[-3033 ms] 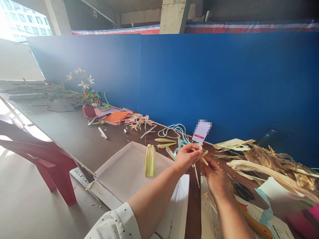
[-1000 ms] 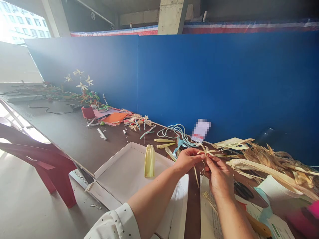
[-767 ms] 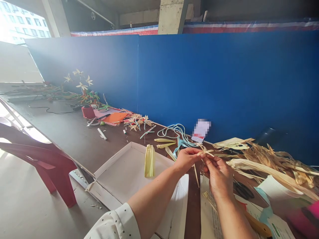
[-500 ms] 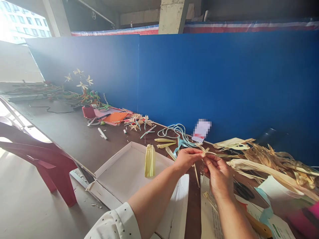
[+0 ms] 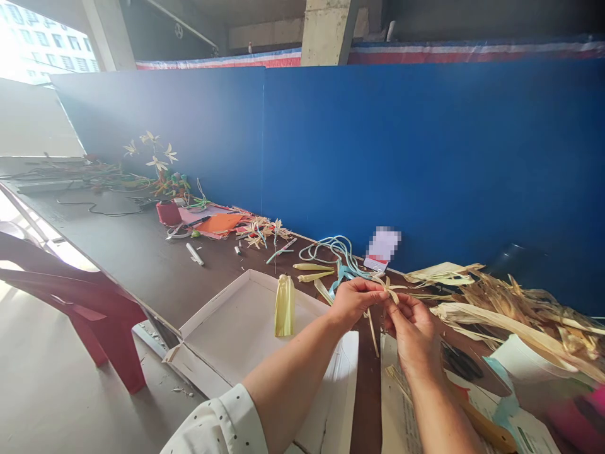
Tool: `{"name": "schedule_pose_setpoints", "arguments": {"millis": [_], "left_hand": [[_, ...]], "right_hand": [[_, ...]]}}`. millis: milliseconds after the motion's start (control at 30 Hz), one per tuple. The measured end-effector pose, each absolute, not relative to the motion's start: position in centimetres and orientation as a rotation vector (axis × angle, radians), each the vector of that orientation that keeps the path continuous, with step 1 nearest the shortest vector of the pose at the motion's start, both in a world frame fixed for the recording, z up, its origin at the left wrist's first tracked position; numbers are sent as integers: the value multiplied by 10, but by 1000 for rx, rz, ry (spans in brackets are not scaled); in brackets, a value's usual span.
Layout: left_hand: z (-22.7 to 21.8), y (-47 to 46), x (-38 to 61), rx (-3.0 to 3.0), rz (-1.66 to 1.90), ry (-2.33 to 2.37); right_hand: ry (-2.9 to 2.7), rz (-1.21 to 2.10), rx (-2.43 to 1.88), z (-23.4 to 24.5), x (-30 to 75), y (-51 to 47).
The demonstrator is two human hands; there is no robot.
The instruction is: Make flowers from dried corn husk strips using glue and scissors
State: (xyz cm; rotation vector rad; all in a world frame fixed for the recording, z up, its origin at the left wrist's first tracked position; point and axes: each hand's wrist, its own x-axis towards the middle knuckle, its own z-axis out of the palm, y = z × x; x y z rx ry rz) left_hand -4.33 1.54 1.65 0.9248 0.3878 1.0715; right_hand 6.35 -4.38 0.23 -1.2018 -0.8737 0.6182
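Between my two hands is a small pale corn-husk flower (image 5: 390, 287) with narrow petals spread outward. My left hand (image 5: 354, 301) pinches it from the left, thumb and forefinger together. From below and the right, my right hand (image 5: 412, 325) also has its fingertips closed on it; the part inside the fingers is hidden. Left of my forearm a folded yellow-green husk piece (image 5: 284, 306) rests on the white box lid (image 5: 222, 325). Rolled pale husk pieces (image 5: 316, 276) and a coil of light-blue cord (image 5: 331, 249) lie just beyond my left hand.
Dried corn husks (image 5: 510, 296) pile up at the right, beside a white tub (image 5: 532, 359) and black-handled scissors (image 5: 460, 360). Finished husk flowers (image 5: 262, 232) and orange paper (image 5: 220, 222) lie further left. A blue partition (image 5: 425, 157) borders the table; a red chair (image 5: 94, 309) stands left.
The flower has turned slightly between my fingertips, and its petals now show more spread. Both hands stay in nearly the same place.
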Motion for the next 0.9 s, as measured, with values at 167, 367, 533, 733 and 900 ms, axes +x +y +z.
{"name": "schedule_pose_setpoints", "arguments": {"millis": [167,367,533,733,900], "left_hand": [[15,15,-44,942,1036,343],[18,15,-46,999,1068,436],[17,21,-49,1016,1120,448],[16,24,-49,1006,1116,445],[13,24,-48,993,1099,448]], "right_hand": [[-860,618,-1189,6,62,-45],[-851,630,-1226,13,57,-49],[-729,523,-1236,14,65,-48],[-590,497,-1107,17,77,-45],[-625,564,-1095,16,72,-46]]}}
